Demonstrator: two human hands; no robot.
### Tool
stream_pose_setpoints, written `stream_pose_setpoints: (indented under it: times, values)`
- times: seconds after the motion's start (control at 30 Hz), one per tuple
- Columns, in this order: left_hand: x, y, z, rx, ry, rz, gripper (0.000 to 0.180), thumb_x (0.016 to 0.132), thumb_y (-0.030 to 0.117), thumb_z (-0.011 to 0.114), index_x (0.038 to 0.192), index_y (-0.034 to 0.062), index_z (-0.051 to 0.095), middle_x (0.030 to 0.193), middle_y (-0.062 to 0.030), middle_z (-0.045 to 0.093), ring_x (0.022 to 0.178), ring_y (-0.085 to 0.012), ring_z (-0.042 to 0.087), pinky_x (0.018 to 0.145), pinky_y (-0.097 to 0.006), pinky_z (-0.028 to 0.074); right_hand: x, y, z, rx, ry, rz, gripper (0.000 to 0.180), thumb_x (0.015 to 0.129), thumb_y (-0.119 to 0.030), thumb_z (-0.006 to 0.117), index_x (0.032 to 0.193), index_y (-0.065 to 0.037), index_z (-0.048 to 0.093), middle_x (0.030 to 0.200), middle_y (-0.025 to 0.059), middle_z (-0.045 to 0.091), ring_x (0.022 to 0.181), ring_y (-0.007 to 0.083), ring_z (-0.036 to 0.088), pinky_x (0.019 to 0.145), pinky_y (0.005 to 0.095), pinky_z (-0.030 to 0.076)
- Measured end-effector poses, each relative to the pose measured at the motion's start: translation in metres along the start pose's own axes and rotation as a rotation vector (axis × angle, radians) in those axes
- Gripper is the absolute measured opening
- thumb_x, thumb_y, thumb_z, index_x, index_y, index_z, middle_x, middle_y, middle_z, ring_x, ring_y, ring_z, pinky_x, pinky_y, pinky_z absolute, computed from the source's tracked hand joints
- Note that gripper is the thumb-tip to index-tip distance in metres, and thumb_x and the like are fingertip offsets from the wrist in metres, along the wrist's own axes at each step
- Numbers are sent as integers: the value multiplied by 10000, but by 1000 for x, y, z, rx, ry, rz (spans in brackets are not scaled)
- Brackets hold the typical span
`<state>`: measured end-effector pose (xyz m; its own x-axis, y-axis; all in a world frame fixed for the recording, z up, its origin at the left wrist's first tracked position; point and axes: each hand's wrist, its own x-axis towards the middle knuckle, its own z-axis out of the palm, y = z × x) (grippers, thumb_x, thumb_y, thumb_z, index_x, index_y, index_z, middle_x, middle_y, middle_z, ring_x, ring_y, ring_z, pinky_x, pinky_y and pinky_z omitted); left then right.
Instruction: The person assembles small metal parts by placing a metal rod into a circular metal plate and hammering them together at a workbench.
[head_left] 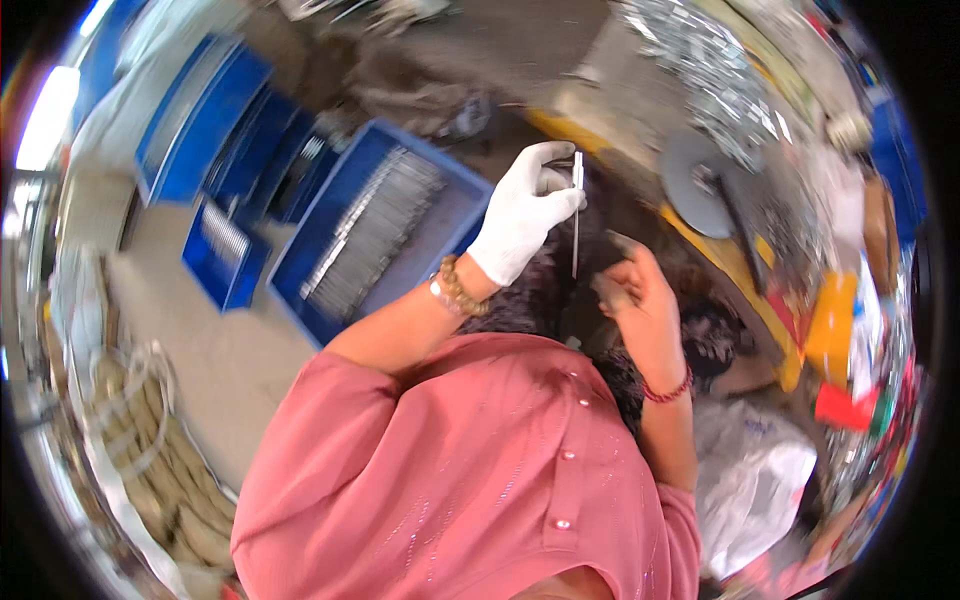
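Note:
My left hand (522, 212), in a white glove, pinches a thin, straight metal strip (576, 225) between thumb and fingers. The strip stands nearly lengthwise in the picture, its lower end free below the glove. Just right of that end is my bare right hand (640, 290), slightly blurred. Its thumb and forefinger are curved and apart, with dark tips, and I see nothing between them. A blue bin (292, 262) lies to the left of the glove. Inside it a long row of similar-looking metal strips (375, 230) is packed side by side.
Smaller blue bins (228, 262) stand further left, one holding metal pieces. At upper right, shiny metal parts (705, 75) are heaped beyond a grey disc (690, 180) and a yellow edge (728, 270). A white plastic bag (755, 470) sits at lower right.

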<state>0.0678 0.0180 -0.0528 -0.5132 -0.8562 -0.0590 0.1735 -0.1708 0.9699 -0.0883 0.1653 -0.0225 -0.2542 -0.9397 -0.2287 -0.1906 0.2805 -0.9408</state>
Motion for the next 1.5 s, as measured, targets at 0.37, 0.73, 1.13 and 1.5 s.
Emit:
stream_pose_setpoints:
  times: [0.37,0.73,1.13,1.5]
  values:
    - [-115,-114,-279,456,984,-240,550,834,132,787,1336,-30,633,1161,-149,743,1069,-225,714,964,-330,558,3,26,-5,70,-193,145,429,1072,-166,634,1478,-54,552,970,39,708,795,69,621,717,218,520]
    - [-129,-131,-330,819,980,-431,498,867,248,804,1291,10,696,1151,-177,768,1079,-304,736,971,-369,548,0,24,1,82,-211,161,407,1075,-167,631,1459,-46,574,963,29,706,788,60,608,722,213,504]
    - [-42,-43,-257,641,1000,84,251,1040,246,676,1129,22,746,980,-77,765,817,-142,707,781,-308,563,-8,35,-10,87,-123,223,350,1054,-89,613,1403,-85,639,997,28,721,816,67,625,732,231,516]
    - [111,76,-20,886,46,562,258,947,118,738,1170,-11,714,1065,-139,741,989,-232,724,919,-334,550,-16,29,-11,123,-85,129,331,1019,-119,693,1338,-35,661,886,11,674,808,75,607,753,257,512]
